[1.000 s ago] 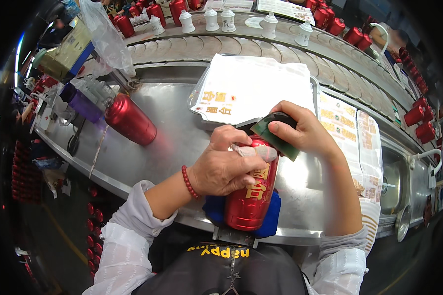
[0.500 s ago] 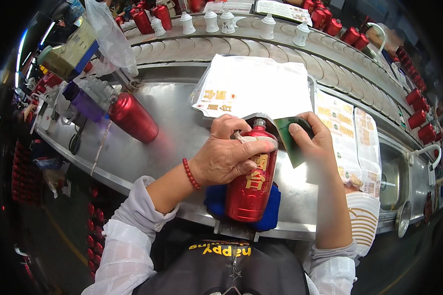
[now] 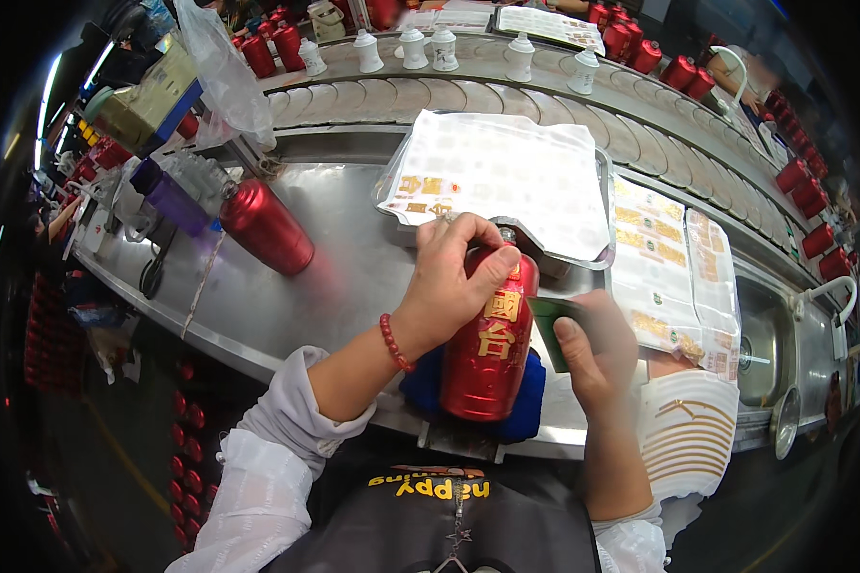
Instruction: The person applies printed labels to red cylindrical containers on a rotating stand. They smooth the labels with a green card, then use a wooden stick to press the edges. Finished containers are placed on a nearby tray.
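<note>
A red bottle (image 3: 485,377) with raised gold characters leans on a blue cloth (image 3: 524,406) at the table's near edge, its neck pointing away from me. My left hand (image 3: 454,277) is closed at the bottle's shoulder, thumb and fingertips against the red surface; the fingers partly cover the neck. Whether a small piece lies under them I cannot tell. Just right of the bottle, my right hand (image 3: 597,353) grips a thin, flat green card (image 3: 549,329), its edge close to the bottle's side. Part of that hand is blurred.
Another red bottle (image 3: 268,227) lies to the left, near a purple bottle (image 3: 169,198). White sheets with gold stickers (image 3: 497,172) rest on a tray ahead; more sticker sheets (image 3: 669,267) lie right. Beyond runs a conveyor (image 3: 401,95) with white bottle-shaped pieces (image 3: 414,48). A sink (image 3: 764,358) is far right.
My left hand has shifted from wrapping over the bottle's front to its shoulder, uncovering the gold characters. My right hand has come down and nearer me with the green card.
</note>
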Demonstrator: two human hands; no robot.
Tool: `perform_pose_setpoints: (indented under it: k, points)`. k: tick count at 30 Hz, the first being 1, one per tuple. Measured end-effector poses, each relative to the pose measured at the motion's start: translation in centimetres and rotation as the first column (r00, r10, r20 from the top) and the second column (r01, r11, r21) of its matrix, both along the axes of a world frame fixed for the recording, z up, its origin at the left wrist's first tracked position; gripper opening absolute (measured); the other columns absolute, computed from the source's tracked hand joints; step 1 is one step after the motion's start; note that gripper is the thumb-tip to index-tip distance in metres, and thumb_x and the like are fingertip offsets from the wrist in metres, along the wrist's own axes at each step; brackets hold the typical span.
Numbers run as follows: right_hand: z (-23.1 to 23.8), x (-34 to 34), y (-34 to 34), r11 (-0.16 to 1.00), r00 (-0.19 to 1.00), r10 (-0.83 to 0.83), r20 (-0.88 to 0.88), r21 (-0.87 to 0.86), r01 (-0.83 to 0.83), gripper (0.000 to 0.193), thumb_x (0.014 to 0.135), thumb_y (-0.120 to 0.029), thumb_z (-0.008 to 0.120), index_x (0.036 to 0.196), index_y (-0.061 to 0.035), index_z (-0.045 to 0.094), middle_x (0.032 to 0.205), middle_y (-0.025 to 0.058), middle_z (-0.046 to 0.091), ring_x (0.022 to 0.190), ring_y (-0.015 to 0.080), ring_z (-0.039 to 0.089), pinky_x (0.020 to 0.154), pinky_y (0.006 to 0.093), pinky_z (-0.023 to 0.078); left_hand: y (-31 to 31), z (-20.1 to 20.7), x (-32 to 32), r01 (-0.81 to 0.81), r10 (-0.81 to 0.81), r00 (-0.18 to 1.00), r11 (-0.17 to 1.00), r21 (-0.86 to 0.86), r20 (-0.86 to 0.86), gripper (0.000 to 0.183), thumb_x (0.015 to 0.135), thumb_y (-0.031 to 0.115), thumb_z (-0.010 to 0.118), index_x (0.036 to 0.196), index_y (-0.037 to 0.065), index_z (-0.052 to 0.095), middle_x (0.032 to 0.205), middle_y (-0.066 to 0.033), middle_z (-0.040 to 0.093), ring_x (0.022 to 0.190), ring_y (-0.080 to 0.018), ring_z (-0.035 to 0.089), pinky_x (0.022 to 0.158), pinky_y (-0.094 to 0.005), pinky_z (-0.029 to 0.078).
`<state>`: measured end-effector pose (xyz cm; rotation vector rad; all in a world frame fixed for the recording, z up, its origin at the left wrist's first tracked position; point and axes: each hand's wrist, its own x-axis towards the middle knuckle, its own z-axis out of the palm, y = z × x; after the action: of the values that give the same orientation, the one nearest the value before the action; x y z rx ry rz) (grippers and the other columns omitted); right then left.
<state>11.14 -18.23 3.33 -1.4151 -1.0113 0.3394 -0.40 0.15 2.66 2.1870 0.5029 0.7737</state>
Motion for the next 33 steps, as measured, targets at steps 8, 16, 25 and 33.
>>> perform_pose_setpoints:
  k: [8,16,25,33]
  points:
    - [-0.4,1.2,0.3,0.996,0.989,-0.091,-0.115,-0.023,0.089,0.017,0.096,-0.014,0.069,0.103,0.0004,0.064,0.085,0.0012,0.063,0.074,0.0076,0.057,0.067,0.0221,0.046,0.4,-1.8,1.0,0.130,-0.082,0.988,0.894,-0.429,0.130,0.018,0.095,0.022,0.064,0.104,0.007,0.060,0.106,-0.0060,0.059,0.110,-0.0214,0.048,0.102,-0.0356,0.037]
    - [-0.7,1.4,0.9,0.996,0.986,-0.089,-0.142,-0.037,0.085,0.016,0.095,-0.012,0.069,0.104,0.0007,0.065,0.088,0.0020,0.064,0.078,0.0079,0.058,0.069,0.0226,0.048,-0.3,-0.1,1.1,0.017,-0.019,0.998,0.999,-0.030,-0.056,0.017,0.095,0.021,0.061,0.105,0.007,0.060,0.107,-0.0064,0.059,0.109,-0.0225,0.047,0.102,-0.0348,0.038]
    - [-1.2,1.5,1.2,0.994,0.986,-0.100,-0.133,-0.060,0.093,0.016,0.095,-0.011,0.069,0.104,0.0012,0.065,0.089,0.0031,0.065,0.079,0.0082,0.059,0.071,0.0229,0.048,0.5,-0.9,1.0,0.096,-0.084,0.995,0.953,-0.286,0.054,0.023,0.092,0.026,0.065,0.105,0.008,0.059,0.103,-0.0069,0.059,0.103,-0.0261,0.046,0.099,-0.0396,0.036]
    - [-1.1,1.4,2.3,0.991,0.991,-0.128,-0.048,-0.048,0.126,0.017,0.091,-0.008,0.071,0.106,-0.0017,0.067,0.094,0.0058,0.066,0.083,0.0151,0.062,0.075,0.0280,0.050,1.1,-2.0,0.0,0.216,-0.188,0.975,0.930,-0.299,0.120,0.027,0.103,0.015,0.052,0.128,0.004,0.050,0.122,-0.0081,0.058,0.110,-0.0154,0.056,0.099,-0.0292,0.045]
